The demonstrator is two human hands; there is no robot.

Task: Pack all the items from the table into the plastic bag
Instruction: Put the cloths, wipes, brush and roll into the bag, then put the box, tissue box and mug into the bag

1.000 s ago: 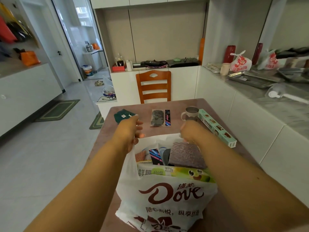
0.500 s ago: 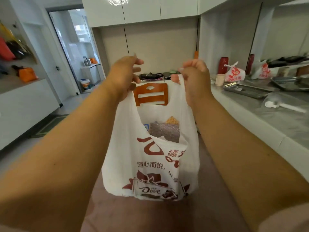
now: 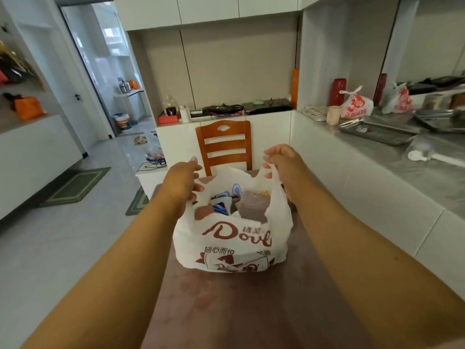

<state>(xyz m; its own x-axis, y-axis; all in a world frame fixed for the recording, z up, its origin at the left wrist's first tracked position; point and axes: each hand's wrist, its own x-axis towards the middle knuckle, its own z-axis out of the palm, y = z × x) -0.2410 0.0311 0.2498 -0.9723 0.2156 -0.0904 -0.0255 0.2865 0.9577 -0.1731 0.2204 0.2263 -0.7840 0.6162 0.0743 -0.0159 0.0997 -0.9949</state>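
Here, in the head view, our one camera, we see the white plastic bag (image 3: 231, 238) standing on the brown tabletop (image 3: 251, 311) in front of us, its mouth spread wide and its printed side facing us. Our left hand (image 3: 185, 183) has its fingers curled round the bag's left handle, holding that edge outward. Our right hand (image 3: 283, 159) pinches the right handle at its top and lifts it a little above the bag's rim. Inside we can make out several things already packed: a greyish-purple glittery packet (image 3: 253, 206) on the right, a dark blue striped packet (image 3: 221, 207) near the middle, and a reddish-brown item (image 3: 202, 212) at the left; smaller pieces behind them are too blurred to name. The bag and our arms hide the far part of the tabletop, so we cannot tell whether anything is still lying there to be packed. Beyond stand an orange wooden chair (image 3: 224, 144) and, to the right, a grey counter (image 3: 427, 167) with metal trays and another tied bag (image 3: 356, 104). We judge the step in hand to be settling the bag upright and holding it open, late in the packing. The next move would call for one hand to let go of its handle and reach past the bag for any remaining item while the other keeps the mouth open.
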